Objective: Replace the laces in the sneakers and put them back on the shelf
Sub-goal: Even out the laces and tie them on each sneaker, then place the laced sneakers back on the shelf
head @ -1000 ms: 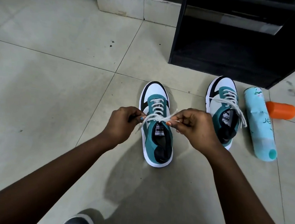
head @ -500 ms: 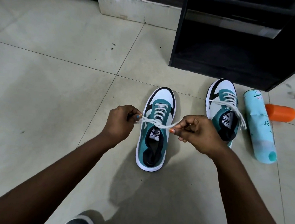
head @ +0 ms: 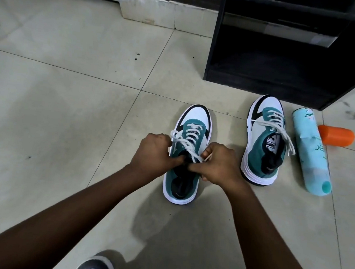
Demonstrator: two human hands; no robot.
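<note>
Two teal, white and black sneakers stand on the tiled floor. The near sneaker [head: 184, 178] is under my hands, toe pointing away. Its white lace [head: 182, 140] crosses over the tongue. My left hand [head: 152, 153] and my right hand [head: 219, 164] sit close together over the tongue, fingers curled, each pinching part of that lace. The second sneaker [head: 263, 139] stands to the right, laced, with loose white lace ends trailing over its right side. The black shelf [head: 285, 64] is behind it, its lower compartment dark.
A light blue bottle [head: 309, 150] lies on the floor right of the second sneaker, with an orange cylinder [head: 336, 135] beyond it. A grey and white shoe toe [head: 94, 266] shows at the bottom edge. A white plinth [head: 159, 12] stands at the back.
My hands have come together over the near sneaker's tongue; before they were apart, pulling the lace ends out sideways. The lace now loops loosely above my left hand.
</note>
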